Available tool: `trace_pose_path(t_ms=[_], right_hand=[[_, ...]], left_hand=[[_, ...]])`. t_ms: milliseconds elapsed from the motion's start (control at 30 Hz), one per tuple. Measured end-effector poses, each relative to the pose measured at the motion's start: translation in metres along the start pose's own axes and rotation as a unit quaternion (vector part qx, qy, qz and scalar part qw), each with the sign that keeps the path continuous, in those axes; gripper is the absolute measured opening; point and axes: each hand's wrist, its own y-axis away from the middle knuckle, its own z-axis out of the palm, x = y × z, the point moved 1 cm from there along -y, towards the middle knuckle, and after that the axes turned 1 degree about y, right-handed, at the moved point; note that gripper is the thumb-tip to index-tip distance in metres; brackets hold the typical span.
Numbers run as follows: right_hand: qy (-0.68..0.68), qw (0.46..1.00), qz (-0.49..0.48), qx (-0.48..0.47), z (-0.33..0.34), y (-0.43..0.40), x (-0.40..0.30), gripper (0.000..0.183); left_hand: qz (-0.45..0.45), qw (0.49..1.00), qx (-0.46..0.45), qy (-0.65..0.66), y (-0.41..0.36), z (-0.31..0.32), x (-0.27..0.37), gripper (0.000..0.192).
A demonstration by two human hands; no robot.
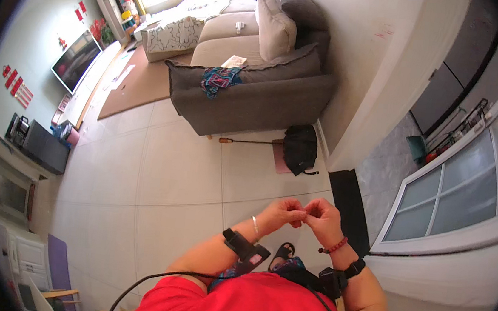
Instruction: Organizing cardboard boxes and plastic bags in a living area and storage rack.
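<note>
My left hand [285, 214] and my right hand [321, 217] meet in front of my body, thumbs and fingertips pinched together and touching. Whether something small lies between the fingertips cannot be made out. A silver bangle [255, 224] circles my left wrist, and a red bead bracelet [335, 245] my right. Black devices are strapped to both forearms, the left device [246, 250] and the right device [333, 280], with a black cable [165, 275] running past my red shirt [261, 307]. Below the hands a foot in a black sandal [283, 252] shows on the tiled floor [180, 171].
Ahead stands a grey sofa [254, 104] with a patterned cloth [220, 80] over its back. Behind it on the floor lie a folded black umbrella [300, 149] and a wooden-handled rod [250, 142]. To the right are a black threshold [349, 210] and a white glass-paned door [451, 197].
</note>
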Motion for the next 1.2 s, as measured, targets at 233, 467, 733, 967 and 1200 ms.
trace_pose_path(t_ms=[233,467,733,967,1200], right_hand=[[0.014,1.000,-0.006,-0.009,-0.019,-0.116,-0.005,0.007],[-0.028,0.995,0.008,0.097,-0.023,-0.226,-0.007,0.009],[-0.059,0.977,0.056,0.196,-0.024,-0.329,0.003,0.009],[0.004,0.933,0.181,0.311,-0.072,-0.298,0.044,0.019],[-0.037,0.859,0.263,0.437,-0.093,-0.221,0.073,0.011]], left_hand=[[-0.043,0.972,-0.031,0.227,-0.093,-0.064,0.029,0.016],[-0.062,0.955,-0.113,0.267,-0.199,-0.133,0.070,0.013],[-0.063,0.976,-0.084,0.193,-0.294,-0.220,0.118,0.009],[-0.020,0.935,0.352,0.046,-0.371,-0.409,0.106,0.011],[-0.078,0.845,0.498,-0.177,-0.394,-0.505,0.071,0.005]])
